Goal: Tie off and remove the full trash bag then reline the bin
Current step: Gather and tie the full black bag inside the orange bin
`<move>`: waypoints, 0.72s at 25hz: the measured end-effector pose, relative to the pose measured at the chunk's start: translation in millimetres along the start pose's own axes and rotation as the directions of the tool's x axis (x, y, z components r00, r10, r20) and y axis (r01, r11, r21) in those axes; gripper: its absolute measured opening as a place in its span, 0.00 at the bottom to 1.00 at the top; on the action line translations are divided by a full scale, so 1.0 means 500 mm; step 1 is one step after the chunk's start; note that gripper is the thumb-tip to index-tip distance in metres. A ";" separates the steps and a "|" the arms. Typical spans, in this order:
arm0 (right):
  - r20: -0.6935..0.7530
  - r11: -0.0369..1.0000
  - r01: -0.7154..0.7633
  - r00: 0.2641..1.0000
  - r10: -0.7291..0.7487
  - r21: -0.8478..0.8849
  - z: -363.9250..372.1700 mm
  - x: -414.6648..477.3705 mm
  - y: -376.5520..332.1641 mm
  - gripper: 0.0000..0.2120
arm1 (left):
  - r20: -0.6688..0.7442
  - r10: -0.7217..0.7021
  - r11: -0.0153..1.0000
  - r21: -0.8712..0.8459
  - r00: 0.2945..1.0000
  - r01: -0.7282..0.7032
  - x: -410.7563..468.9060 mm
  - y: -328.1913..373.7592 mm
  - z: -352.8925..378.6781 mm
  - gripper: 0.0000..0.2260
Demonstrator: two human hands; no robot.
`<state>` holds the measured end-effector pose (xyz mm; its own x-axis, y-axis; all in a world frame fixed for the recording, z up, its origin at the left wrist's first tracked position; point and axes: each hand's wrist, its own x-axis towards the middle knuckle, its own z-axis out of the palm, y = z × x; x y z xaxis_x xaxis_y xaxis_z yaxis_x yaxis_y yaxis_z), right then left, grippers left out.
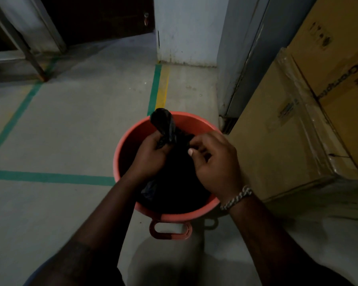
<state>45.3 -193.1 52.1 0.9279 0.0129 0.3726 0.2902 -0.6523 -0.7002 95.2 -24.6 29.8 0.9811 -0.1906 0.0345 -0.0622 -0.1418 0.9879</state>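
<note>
Salmon-red plastic sits in the lower middle of my view: the bin [117, 153] stands on the grey floor [70, 131], and the black trash bag [163, 123] lies inside it, dark against the inner wall. I see the bag's neck gathered and twisted, poking up above the far rim. The left hand [151, 155] has its fingers curled round that neck. The right hand [215, 162], a bracelet [236, 198] at its wrist, pinches the plastic just beside it. Cardboard boxes [287, 131] stand at the right, near the bin.
</note>
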 end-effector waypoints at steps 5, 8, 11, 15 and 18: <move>0.578 0.960 -0.077 0.785 0.224 -0.268 0.076 -0.077 0.007 0.11 | -0.020 0.018 0.999 0.033 1.000 -0.018 -0.008 -0.001 0.027 0.05; 0.428 0.982 -0.096 0.890 0.158 -0.162 0.084 -0.079 0.000 0.07 | 0.011 0.057 0.998 0.038 0.998 -0.057 -0.013 0.006 0.028 0.07; 0.263 0.980 -0.195 0.948 0.178 0.042 0.057 -0.061 0.000 0.07 | 0.030 0.019 1.000 0.014 0.999 -0.019 -0.010 -0.001 0.019 0.06; 0.178 0.946 -0.260 0.958 0.227 0.192 0.043 -0.048 0.001 0.07 | 0.184 -0.014 1.000 -0.009 0.983 0.016 -0.022 -0.001 0.003 0.12; 0.078 0.922 -0.269 0.963 0.257 0.277 0.046 -0.030 0.009 0.09 | 0.361 -0.066 0.998 0.023 0.930 0.062 -0.034 -0.011 -0.011 0.31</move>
<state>38.0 -178.7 29.6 0.9867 -0.0963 0.1310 0.0829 -0.3952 -0.9148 79.9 -15.1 24.8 0.8505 -0.5187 -0.0875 -0.0056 -0.1752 0.9845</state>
